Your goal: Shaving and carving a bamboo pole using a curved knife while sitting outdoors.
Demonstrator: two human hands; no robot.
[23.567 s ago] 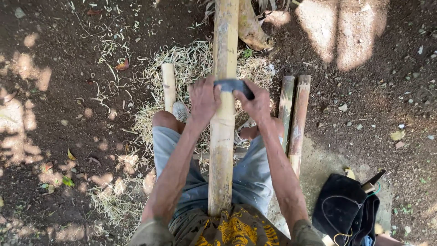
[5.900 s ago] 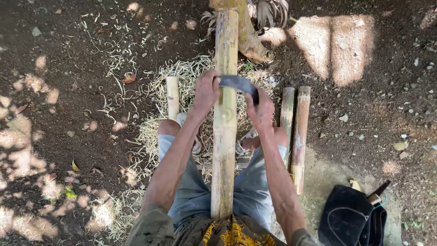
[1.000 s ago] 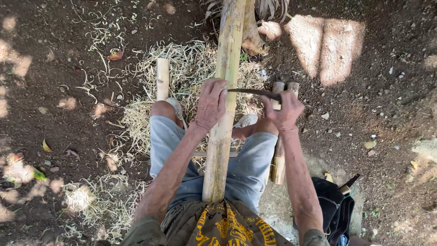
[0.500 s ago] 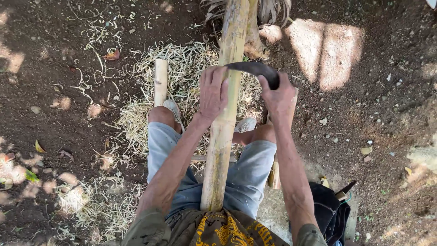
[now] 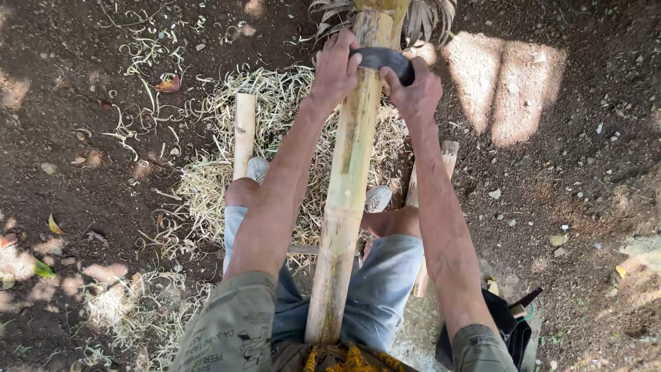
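Both hands reached farther up bamboo pole (image 5: 348,186) than half-second ago: left hand (image 5: 335,67) and right hand (image 5: 413,89) clenched on curved blade (image 5: 383,60), poised above shavings (image 5: 275,110)

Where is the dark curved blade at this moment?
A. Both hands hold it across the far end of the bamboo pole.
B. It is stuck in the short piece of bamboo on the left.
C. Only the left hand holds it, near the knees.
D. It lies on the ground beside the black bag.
A: the left hand and the right hand grip the two ends of the curved blade, which lies across the bamboo pole near its far end.
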